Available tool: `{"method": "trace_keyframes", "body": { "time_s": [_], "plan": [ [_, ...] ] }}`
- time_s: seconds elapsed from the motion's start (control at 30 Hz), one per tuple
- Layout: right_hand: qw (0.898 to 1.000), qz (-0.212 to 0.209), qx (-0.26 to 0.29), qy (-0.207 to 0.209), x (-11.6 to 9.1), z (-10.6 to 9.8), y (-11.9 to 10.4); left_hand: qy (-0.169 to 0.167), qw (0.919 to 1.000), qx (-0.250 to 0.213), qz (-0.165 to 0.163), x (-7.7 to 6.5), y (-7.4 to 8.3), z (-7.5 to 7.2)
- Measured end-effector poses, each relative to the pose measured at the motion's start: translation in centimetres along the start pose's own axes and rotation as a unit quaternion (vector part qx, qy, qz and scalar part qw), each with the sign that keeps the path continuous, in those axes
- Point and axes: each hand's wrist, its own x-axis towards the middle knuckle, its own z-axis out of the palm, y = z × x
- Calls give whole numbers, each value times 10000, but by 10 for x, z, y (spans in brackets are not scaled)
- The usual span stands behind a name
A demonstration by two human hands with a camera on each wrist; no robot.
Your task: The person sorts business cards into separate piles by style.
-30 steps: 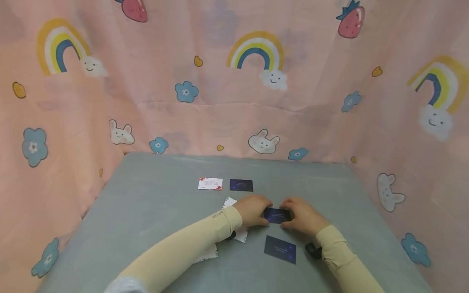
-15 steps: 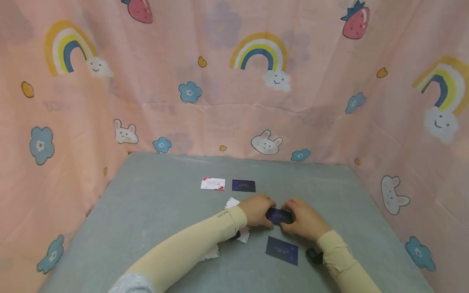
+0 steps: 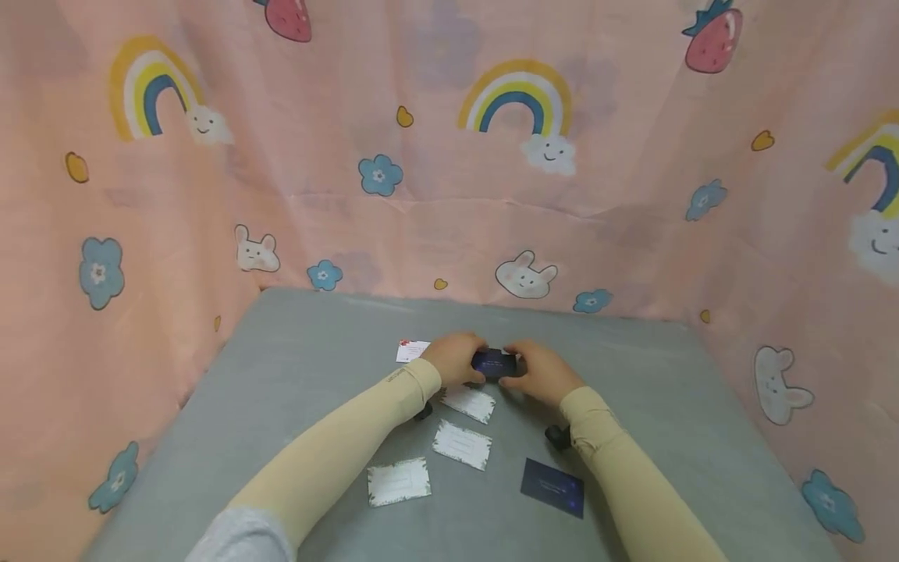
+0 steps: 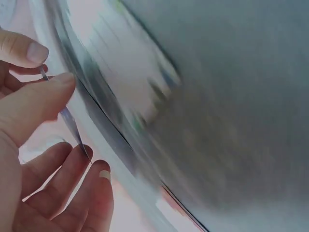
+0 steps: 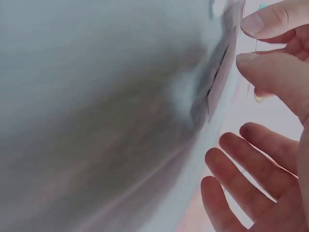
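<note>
Head view: left hand (image 3: 455, 357) and right hand (image 3: 545, 371) pinch the dark card (image 3: 495, 364) by its ends, just beyond the white cards (image 3: 462, 445)! Left wrist: thumb one side, fingers curled opposite, card edge-on between. Right wrist: fingers spread apart, exact contact too faint to tell.

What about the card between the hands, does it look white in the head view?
No, the card between left hand and right hand looks dark blue there.

Held aloft between left hand (image 3: 453, 357) and right hand (image 3: 544, 372): navy-blue business card (image 3: 495, 364), rectangular, long edges crosswise, printed face toward the head camera, pale lettering too small to read.
</note>
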Motion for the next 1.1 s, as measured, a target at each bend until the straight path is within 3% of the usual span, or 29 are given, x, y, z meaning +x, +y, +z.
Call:
{"method": "trace_keyframes", "body": {
  "time_s": [0.13,0.27,0.4,0.77,1.1],
  "plan": [
    [9998,46,-39,-164,23,3,0,36,9996,-11,-270,10,-14,0],
    [9995,92,-75,-279,34,7,3,68,9993,64,-350,19,-23,7],
    [9995,3,-132,-288,37,9,5,-23,9996,-73,-269,23,-25,10],
    [9979,-357,-244,-480,47,10,-9,-295,9987,-394,-144,19,-29,-1],
    [9979,-336,-282,-483,52,12,-6,-302,9988,-380,26,29,-42,7]
  ]
}}
